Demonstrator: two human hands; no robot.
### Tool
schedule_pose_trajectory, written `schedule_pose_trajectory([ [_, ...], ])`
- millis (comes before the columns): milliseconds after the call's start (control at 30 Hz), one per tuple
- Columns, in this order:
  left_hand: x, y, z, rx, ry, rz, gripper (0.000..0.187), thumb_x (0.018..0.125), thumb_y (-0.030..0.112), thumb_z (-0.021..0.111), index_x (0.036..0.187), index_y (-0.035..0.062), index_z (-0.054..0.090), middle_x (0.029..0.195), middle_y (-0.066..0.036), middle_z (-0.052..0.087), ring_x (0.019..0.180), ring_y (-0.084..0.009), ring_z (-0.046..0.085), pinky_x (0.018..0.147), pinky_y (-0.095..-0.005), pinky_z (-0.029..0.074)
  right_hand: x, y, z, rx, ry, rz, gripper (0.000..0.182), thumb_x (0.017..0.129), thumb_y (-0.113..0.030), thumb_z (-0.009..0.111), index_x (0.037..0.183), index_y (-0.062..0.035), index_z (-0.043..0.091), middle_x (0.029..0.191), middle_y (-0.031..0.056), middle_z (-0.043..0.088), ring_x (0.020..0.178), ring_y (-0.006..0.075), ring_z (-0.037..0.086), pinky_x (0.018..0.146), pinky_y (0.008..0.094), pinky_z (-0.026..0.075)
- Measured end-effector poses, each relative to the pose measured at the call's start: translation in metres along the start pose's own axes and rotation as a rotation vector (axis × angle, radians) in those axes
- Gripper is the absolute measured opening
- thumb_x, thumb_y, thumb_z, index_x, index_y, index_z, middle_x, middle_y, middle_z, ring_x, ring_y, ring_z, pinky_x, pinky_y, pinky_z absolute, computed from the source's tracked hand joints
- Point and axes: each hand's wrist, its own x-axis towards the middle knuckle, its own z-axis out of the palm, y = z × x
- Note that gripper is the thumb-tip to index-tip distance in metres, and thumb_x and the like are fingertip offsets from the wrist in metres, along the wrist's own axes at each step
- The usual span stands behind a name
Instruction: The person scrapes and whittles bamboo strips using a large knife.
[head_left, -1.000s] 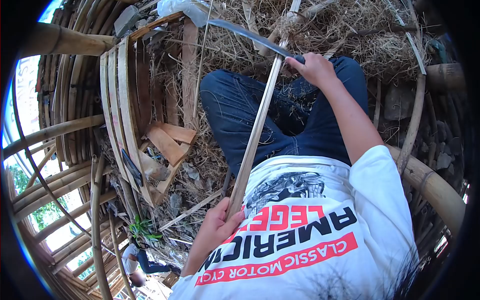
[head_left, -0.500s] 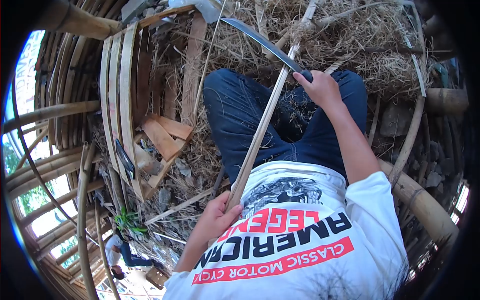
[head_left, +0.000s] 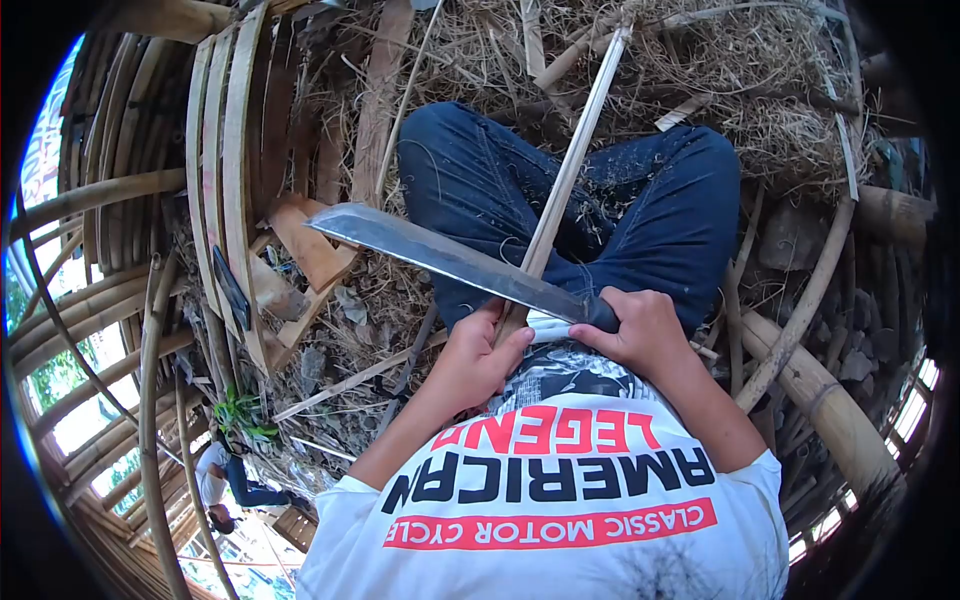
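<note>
My right hand is closed round the dark handle of a machete. Its long blade points to the left and crosses over a pale bamboo strip just above my left hand. My left hand grips the near end of that strip close to my belly, thumb along its side. From there the strip slants up between my knees, its far end over the heap of shavings. Dark trousers and a white printed shirt lie below my hands.
Dry shavings heap up beyond my knees. On the left stand wooden slats and a wood block. Thick bamboo poles lie at right. Another person is at the lower left.
The machete has come back along the strip toward my body, its blade swinging to point left. My left hand has moved up and right with the strip's near end, closer to the right hand.
</note>
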Motion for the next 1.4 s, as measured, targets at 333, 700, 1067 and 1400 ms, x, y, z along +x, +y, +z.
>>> schedule_pose_trajectory([
  [333, 0.003, -0.014, -0.003, 0.103, 0.088, 0.060, 0.027, 0.096, 0.015, 0.059, 0.115, -0.0022, 0.052, 0.065, 0.001, 0.055, 0.049, -0.0032, 0.046, 0.042, -0.0208, 0.035, 0.013, 0.012, 0.011, -0.176, 0.022, -0.099, 0.066, 0.076, -0.071, 0.063, 0.065, -0.0054, 0.061, 0.055, 0.0139, 0.061, 0.050, 0.0302, 0.063, 0.049, 0.0399, 0.049],
  [700, -0.003, -0.022, -0.010, 0.168, 0.079, 0.095, 0.022, 0.097, 0.014, 0.057, 0.113, -0.0010, 0.051, 0.065, 0.002, 0.053, 0.048, -0.0018, 0.043, 0.042, -0.0192, 0.032, 0.009, 0.009, 0.027, -0.173, 0.057, -0.083, 0.062, 0.074, -0.066, 0.068, 0.066, -0.0055, 0.057, 0.055, 0.0136, 0.058, 0.051, 0.0314, 0.061, 0.047, 0.0389, 0.046],
  [1067, -0.011, -0.024, -0.013, 0.224, 0.084, 0.138, 0.021, 0.098, 0.012, 0.057, 0.113, -0.0019, 0.052, 0.064, 0.002, 0.053, 0.050, -0.0013, 0.043, 0.042, -0.0200, 0.031, 0.007, 0.012, 0.036, -0.209, 0.075, -0.110, 0.068, 0.075, -0.074, 0.061, 0.067, -0.0071, 0.062, 0.052, 0.0099, 0.060, 0.044, 0.0243, 0.061, 0.044, 0.0355, 0.046],
  [1400, -0.016, -0.026, -0.011, 0.160, 0.120, 0.125, 0.025, 0.095, 0.012, 0.059, 0.113, -0.0044, 0.054, 0.073, -0.008, 0.063, 0.060, -0.0071, 0.051, 0.054, -0.0274, 0.041, 0.007, 0.012, 0.038, -0.202, 0.055, -0.090, 0.068, 0.074, -0.075, 0.061, 0.068, -0.0074, 0.063, 0.055, 0.0104, 0.062, 0.048, 0.0247, 0.063, 0.047, 0.0375, 0.046],
])
